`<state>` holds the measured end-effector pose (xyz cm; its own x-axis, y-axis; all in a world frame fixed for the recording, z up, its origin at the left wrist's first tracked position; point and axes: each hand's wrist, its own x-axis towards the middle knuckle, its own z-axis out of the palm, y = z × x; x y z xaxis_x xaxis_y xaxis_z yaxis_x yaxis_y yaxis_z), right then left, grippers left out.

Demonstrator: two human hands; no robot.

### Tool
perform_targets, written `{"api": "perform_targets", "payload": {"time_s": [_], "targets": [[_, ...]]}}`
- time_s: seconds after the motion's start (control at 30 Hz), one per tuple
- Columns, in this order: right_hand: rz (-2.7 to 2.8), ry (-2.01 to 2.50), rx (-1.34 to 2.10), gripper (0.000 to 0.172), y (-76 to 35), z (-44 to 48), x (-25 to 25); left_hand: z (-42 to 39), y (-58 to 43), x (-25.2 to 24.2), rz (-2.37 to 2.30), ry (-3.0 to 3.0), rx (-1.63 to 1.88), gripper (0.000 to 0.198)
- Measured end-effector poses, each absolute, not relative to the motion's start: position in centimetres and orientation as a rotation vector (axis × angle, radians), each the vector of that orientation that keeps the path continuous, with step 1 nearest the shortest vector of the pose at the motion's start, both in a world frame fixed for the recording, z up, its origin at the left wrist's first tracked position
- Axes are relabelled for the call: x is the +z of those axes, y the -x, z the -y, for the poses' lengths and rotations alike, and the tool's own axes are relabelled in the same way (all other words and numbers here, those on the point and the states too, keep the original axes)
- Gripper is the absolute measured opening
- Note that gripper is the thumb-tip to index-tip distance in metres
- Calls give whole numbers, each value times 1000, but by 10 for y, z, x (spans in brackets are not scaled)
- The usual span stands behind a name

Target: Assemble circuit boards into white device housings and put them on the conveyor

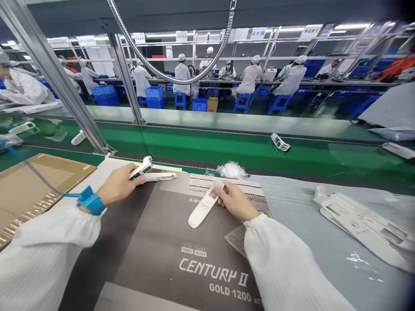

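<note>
My left hand [118, 185], with a blue strap on its wrist, is closed around a small white device part with a green circuit board [141, 168]. A flat white shell piece [160, 176] lies just beside that hand on a dark printed cardboard sheet [168, 255]. My right hand [235, 201] grips the upper end of a long white plastic housing [204, 205], whose lower end rests on the sheet. Both arms wear white sleeves.
A stack of white housings [363, 224] lies at the right on a grey mat. Crumpled clear plastic [231, 169] sits behind the sheet. The green conveyor belt [207, 147] carries single parts [280, 142]. Brown cardboard [35, 181] lies left. Several white-coated workers sit beyond.
</note>
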<state>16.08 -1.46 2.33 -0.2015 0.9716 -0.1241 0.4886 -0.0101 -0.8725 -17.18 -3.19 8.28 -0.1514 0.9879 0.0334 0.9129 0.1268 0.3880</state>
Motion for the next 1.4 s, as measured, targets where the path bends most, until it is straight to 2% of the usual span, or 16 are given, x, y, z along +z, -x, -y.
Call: {"api": "perform_targets", "payload": {"time_s": [0.13,0.2,0.33,0.47,0.63,0.87,0.97,1.07,1.2,1.27,1.4], "targets": [[1430,1117,1597,40,-175,17,20,35,121,81,-1801,-1571,791,55],[1328,1011,1682,44,-178,17,17,30,83,74,-1629,-1576,871,54],[1207,941,1636,44,-178,14,8,28,14,48,-1326,-1832,929,32],[1190,922,1548,47,-175,10,1,33,-9,29,-1298,-1705,1034,34],[1204,923,1445,49,-169,12,3,31,-2,28,-1213,-1457,1106,44],[865,881,1443,49,-160,13,13,47,-12,29,-1319,-1905,947,54],[523,802,1625,59,-155,17,22,55,-20,30,-1432,-2055,612,50],[318,752,1736,60,-155,23,28,60,-26,31,-1504,-2131,264,44],[264,743,1806,61,-159,24,29,54,-18,30,-1414,-2065,300,41],[353,689,1862,57,-159,23,29,46,-8,31,-1445,-1986,421,42],[657,547,1910,32,-151,26,27,39,3,36,-1574,-2002,710,54]]}}
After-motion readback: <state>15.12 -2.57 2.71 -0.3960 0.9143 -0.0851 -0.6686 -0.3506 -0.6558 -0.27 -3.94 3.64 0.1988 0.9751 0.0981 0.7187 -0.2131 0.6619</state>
